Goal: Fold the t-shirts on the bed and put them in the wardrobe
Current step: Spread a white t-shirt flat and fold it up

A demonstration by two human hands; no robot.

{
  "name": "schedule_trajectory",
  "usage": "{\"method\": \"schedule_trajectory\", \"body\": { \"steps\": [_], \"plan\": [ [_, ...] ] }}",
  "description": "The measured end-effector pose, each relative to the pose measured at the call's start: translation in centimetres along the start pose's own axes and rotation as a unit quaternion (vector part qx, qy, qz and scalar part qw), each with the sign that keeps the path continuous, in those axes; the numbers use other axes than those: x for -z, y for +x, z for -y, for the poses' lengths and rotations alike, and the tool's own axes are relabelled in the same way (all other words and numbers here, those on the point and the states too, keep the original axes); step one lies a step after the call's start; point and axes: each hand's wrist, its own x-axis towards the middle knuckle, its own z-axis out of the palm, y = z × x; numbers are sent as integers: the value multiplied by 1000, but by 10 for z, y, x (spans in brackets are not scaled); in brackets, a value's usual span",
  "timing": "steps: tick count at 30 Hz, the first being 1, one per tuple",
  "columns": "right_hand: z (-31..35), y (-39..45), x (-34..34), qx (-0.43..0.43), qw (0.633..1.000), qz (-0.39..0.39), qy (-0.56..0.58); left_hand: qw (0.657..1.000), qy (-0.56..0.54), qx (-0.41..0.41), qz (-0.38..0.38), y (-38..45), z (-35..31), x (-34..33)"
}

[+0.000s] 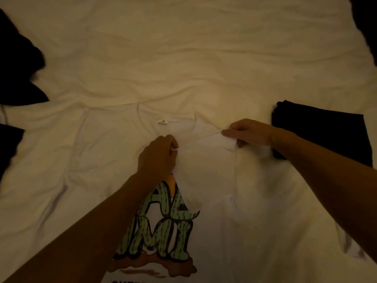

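Hands [158,154] — pinching white t-shirt [98,152]

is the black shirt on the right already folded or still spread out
Folded: the black shirt lies as a compact rectangle with stacked layers at its corner, beside the right hand.

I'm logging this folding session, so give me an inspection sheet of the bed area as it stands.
Surface: bed sheet, cream, wrinkled.
Job's things: white graphic t-shirt spread flat, print up, right side partly folded inward; folded black t-shirt lying to its right.
Clutter: dark garments heaped at the left edge.
Grippers: left hand pinches fabric below the collar; right hand pinches the folded shoulder edge.
Cables: nothing seen.
Surroundings: dark shape at top right corner, unclear.
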Motion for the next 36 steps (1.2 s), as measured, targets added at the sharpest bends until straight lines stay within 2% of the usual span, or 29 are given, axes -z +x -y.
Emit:
{"method": "schedule_trajectory", "body": {
  "steps": [3,6,9,12,15,17,19,21,27,29,32,34,36],
  "plan": [
    [2,-6,-5,-5,1000,-30,-6,1000,-1,-6,-1,0,0,-3],
    [-2,-7,-14,48,981,-96,-159,1000,-4,-8,-7,3,1,-6],
    [-9,-2,-35,35,946,-211,-242,999,-30,-28,-33,3,4,-10],
    [-8,-3,-62,-8,927,-332,-177,987,-82,-83,-111,-5,8,-4],
    [5,-20,-99,63,856,-479,-185,970,-34,-79,-228,-21,33,15],
    [16,-35,-132,142,847,-463,-221,965,36,-51,-255,-38,60,23],
    [20,-41,-164,176,862,-386,-278,971,109,-51,-209,-55,82,20],
    [17,-39,-190,187,871,-342,-299,974,152,-66,-155,-67,93,9],
    [16,-33,-211,193,871,-352,-283,972,156,-90,-150,-69,94,1],
    [21,-36,-206,202,874,-361,-255,976,111,-97,-160,-74,88,2],
    [32,-31,-165,143,877,-414,-199,972,-7,-62,-225,-60,85,34],
    [38,-19,-124,65,884,-421,-191,966,13,-25,-256,-28,92,66],
    [43,-8,-89,-7,916,-365,-164,973,95,-15,-209,10,104,94]
  ]
}}
